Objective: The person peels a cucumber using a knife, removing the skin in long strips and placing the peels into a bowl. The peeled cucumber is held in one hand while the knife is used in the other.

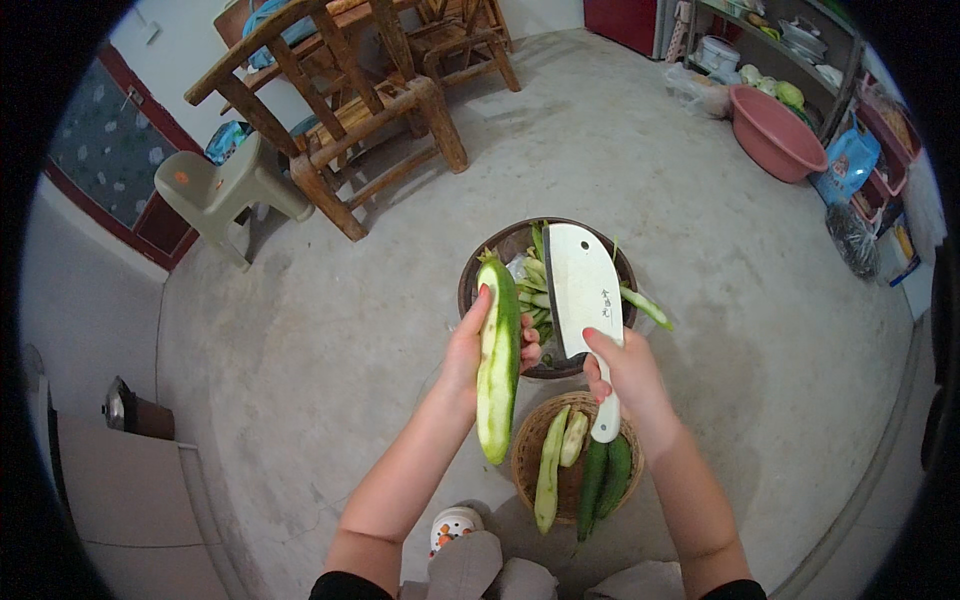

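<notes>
My left hand (463, 349) grips a partly peeled long green gourd (496, 375), held nearly upright with its stem end away from me. Pale flesh shows down its front, and dark green skin remains along the right side. In my right hand (630, 367) is a white kitchen cleaver (583, 281) by its white handle, blade pointing away and dark edge facing the gourd. Blade and gourd are apart. Beneath them a dark round bin (471, 289) holds strips of green peel (534, 289). Nearer me, a woven basket (523, 457) contains peeled gourds (551, 472) and unpeeled green ones (592, 480).
One peel strip (646, 306) hangs over the bin's right rim. Wooden chairs (375, 120) and a grey plastic chair (225, 184) stand at the upper left. A pink basin (776, 135) sits by a shelf (795, 52) at the upper right. My shoe (456, 521) is left of the basket.
</notes>
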{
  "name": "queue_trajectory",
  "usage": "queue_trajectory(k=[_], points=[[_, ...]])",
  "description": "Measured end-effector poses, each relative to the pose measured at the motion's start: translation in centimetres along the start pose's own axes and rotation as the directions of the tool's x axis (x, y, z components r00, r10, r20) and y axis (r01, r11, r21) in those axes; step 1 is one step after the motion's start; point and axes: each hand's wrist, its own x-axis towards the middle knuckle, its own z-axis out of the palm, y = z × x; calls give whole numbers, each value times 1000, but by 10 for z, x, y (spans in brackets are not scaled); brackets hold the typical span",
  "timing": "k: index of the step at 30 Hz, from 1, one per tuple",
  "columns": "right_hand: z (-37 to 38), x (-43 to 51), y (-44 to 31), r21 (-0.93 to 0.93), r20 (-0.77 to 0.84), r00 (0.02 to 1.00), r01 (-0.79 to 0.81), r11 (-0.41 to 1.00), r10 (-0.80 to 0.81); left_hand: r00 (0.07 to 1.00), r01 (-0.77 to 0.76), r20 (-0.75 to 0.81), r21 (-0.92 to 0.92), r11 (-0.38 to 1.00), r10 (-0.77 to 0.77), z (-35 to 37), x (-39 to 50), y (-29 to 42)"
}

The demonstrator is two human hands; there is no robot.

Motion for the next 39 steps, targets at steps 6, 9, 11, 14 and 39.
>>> queue_trajectory(k=[6,9,11,14,39], points=[[15,-39,5,-683,298,504,706,188,-811,994,-101,-18,114,988,103,-6,5,-8],[16,-56,5,-779,513,458,605,-169,-726,995,-62,74,-5,998,63,-5,7,-10],[16,-57,5,-756,570,378,588,-287,-730,996,-52,74,-5,999,52,-3,8,-10],[13,-54,5,-732,636,322,540,-416,-701,989,-79,121,-10,997,79,2,5,-11],[11,-36,10,-770,590,282,480,-421,-757,948,-285,198,171,943,250,-11,9,-24]])
